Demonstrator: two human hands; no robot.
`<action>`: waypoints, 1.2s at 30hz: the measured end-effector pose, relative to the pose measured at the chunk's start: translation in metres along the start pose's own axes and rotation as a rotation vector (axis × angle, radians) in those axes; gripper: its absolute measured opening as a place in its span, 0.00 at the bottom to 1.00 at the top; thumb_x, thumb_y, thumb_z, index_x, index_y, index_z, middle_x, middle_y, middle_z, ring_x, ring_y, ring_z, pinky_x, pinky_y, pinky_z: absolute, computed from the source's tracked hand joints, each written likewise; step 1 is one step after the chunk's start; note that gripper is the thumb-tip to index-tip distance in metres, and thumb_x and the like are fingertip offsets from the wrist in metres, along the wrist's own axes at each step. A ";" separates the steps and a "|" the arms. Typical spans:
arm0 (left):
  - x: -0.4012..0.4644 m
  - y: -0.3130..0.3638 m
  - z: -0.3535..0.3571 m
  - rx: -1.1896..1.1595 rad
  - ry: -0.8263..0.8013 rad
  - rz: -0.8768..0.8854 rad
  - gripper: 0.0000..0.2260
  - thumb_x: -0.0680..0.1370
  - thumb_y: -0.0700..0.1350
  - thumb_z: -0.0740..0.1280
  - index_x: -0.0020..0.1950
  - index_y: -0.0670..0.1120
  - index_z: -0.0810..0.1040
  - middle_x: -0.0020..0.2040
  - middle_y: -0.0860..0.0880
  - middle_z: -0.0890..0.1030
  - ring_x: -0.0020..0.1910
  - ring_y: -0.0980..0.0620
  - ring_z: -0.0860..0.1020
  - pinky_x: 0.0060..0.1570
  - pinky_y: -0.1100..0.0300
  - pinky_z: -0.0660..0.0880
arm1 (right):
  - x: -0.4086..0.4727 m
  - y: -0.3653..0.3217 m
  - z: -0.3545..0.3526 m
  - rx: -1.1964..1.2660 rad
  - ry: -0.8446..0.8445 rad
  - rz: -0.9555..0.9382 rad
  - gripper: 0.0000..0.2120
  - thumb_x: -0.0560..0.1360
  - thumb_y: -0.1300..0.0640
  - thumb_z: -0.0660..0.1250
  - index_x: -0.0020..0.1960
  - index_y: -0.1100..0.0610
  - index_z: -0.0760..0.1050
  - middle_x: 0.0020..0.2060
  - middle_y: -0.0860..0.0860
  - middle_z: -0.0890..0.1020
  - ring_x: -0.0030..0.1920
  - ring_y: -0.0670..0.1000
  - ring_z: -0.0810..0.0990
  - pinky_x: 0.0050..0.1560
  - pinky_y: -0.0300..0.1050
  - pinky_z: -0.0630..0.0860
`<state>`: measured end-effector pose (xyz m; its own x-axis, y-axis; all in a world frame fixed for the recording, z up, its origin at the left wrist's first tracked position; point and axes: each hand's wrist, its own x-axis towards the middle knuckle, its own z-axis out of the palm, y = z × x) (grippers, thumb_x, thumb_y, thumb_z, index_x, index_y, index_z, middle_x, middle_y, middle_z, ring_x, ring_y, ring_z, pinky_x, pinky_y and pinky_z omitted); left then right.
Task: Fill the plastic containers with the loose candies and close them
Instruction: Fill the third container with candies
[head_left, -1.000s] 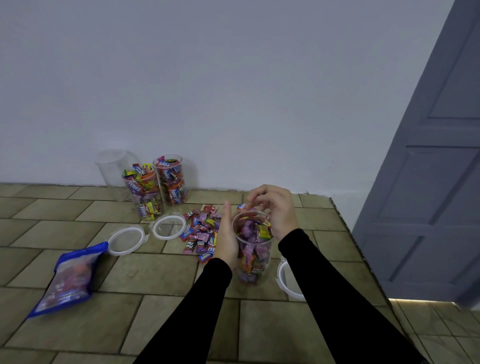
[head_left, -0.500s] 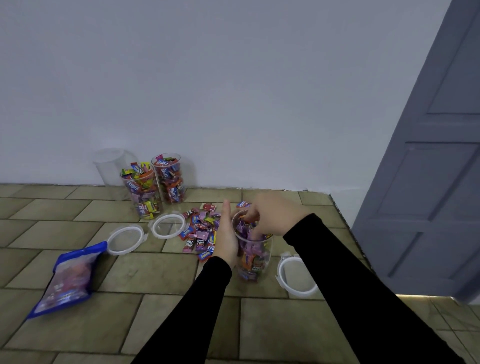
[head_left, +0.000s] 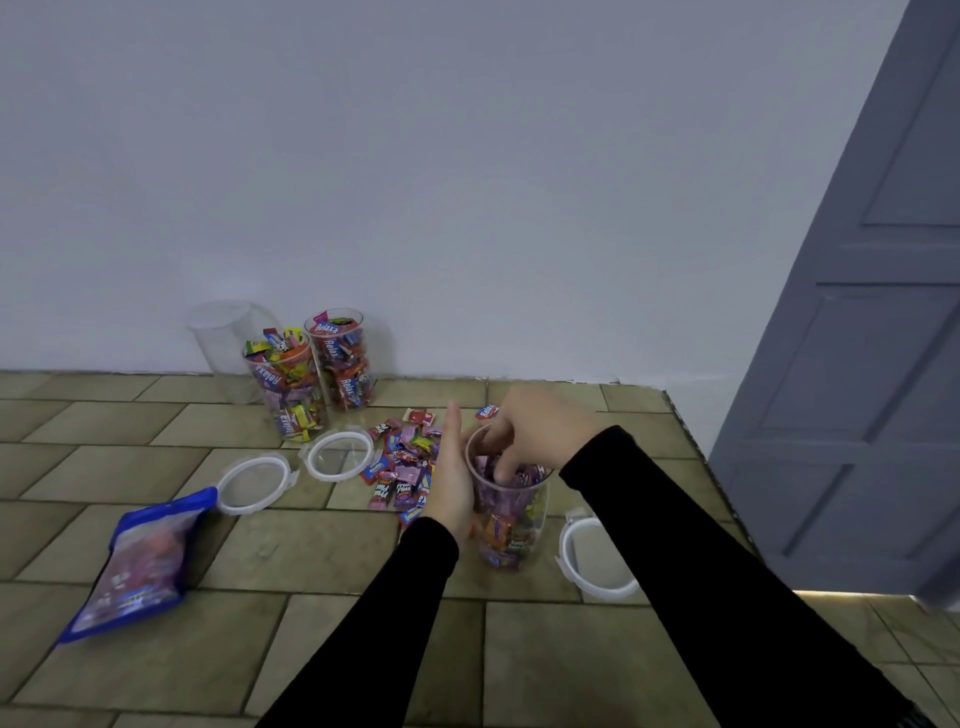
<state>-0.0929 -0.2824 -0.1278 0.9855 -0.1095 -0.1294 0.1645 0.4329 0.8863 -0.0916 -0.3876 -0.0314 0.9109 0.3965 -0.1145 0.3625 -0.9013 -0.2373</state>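
A clear plastic container (head_left: 511, 525), partly filled with wrapped candies, stands on the tiled surface. My left hand (head_left: 454, 478) grips its left side, thumb up. My right hand (head_left: 540, 431) reaches over the rim with its fingers down inside, touching the candies near the top. A pile of loose candies (head_left: 402, 462) lies just left of the container. Two filled containers (head_left: 288, 384) (head_left: 343, 358) without lids stand by the wall, with an empty container (head_left: 221, 338) behind them. One white-rimmed lid (head_left: 566, 556) lies right of the held container.
Two more lids (head_left: 253, 460) (head_left: 337, 435) lie left of the candy pile. A blue candy bag (head_left: 140, 561) lies flat at the near left. The tiled surface ends at an edge (head_left: 696, 457) on the right, beside a grey door (head_left: 857, 364).
My right hand has gone from hovering above the container's mouth to pushing its fingers down inside it. My left hand has stayed on the container's side.
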 end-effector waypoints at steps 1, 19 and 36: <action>0.001 0.003 -0.001 0.014 0.000 0.016 0.33 0.80 0.63 0.48 0.44 0.41 0.84 0.40 0.40 0.84 0.40 0.46 0.84 0.46 0.54 0.79 | -0.001 0.002 -0.006 0.047 0.040 0.006 0.15 0.64 0.57 0.78 0.51 0.56 0.84 0.32 0.47 0.79 0.35 0.47 0.76 0.30 0.35 0.65; 0.032 -0.010 -0.054 1.717 -0.064 0.127 0.26 0.79 0.53 0.61 0.76 0.53 0.59 0.76 0.46 0.53 0.72 0.42 0.55 0.70 0.46 0.58 | 0.095 0.115 0.136 0.204 0.125 0.200 0.22 0.79 0.56 0.62 0.72 0.57 0.66 0.71 0.58 0.68 0.68 0.56 0.70 0.63 0.44 0.73; 0.100 -0.025 -0.058 1.852 -0.047 0.163 0.23 0.80 0.52 0.61 0.70 0.43 0.63 0.67 0.42 0.66 0.61 0.43 0.73 0.54 0.53 0.75 | 0.137 0.090 0.132 -0.055 0.198 0.145 0.18 0.82 0.46 0.50 0.66 0.51 0.69 0.63 0.57 0.70 0.63 0.57 0.68 0.59 0.52 0.70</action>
<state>0.0040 -0.2522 -0.1887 0.9779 -0.2077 -0.0218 -0.2001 -0.9618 0.1868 0.0397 -0.3916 -0.1961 0.9730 0.2254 0.0490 0.2305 -0.9565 -0.1787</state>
